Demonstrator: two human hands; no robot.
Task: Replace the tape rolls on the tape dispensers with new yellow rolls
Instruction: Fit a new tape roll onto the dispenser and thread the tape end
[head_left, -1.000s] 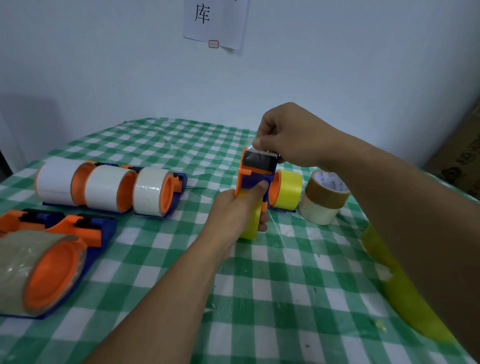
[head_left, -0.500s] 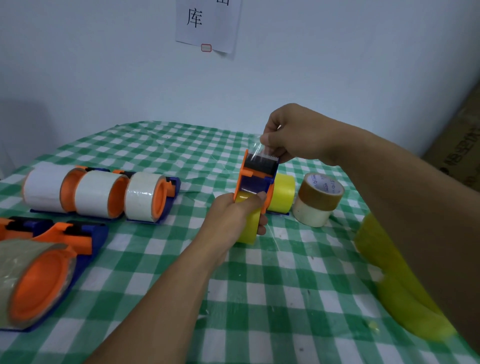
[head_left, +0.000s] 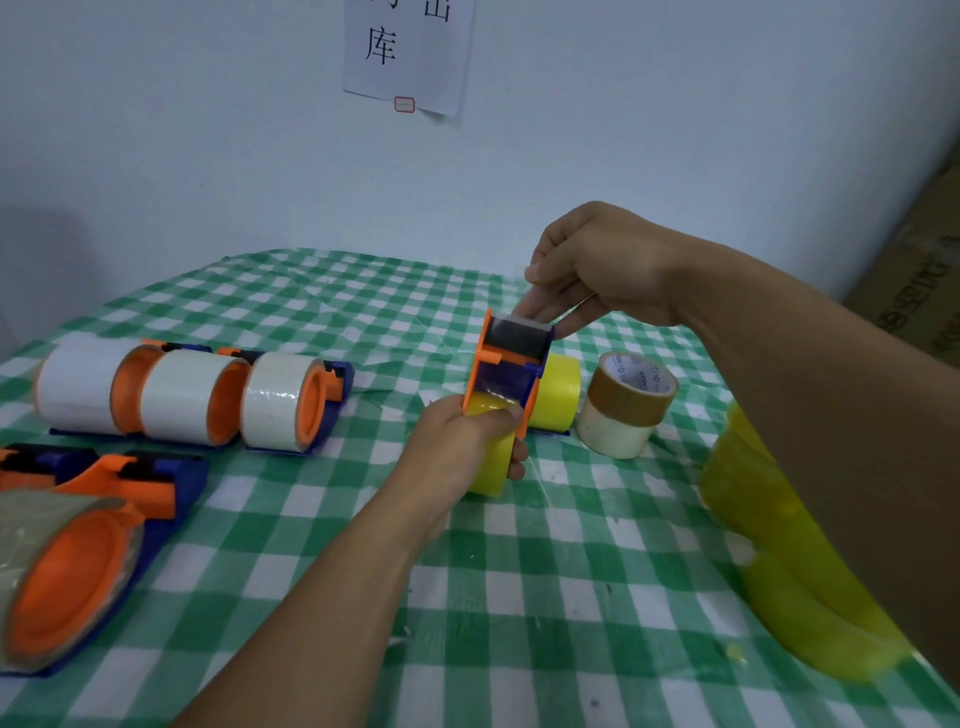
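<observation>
Two hands work on one orange-and-blue tape dispenser, held upright above the green checked tablecloth. The left hand curls its fingers round the yellow roll mounted at the dispenser's lower end. The right hand pinches the tape end at the serrated cutter on top. Just behind lies a second yellow-roll dispenser, beside a brown tape roll.

My left hand grips the yellow roll mounted in the upright orange dispenser; my right hand, at its one o'clock, pinches the tape end over the toothed blade.
</observation>
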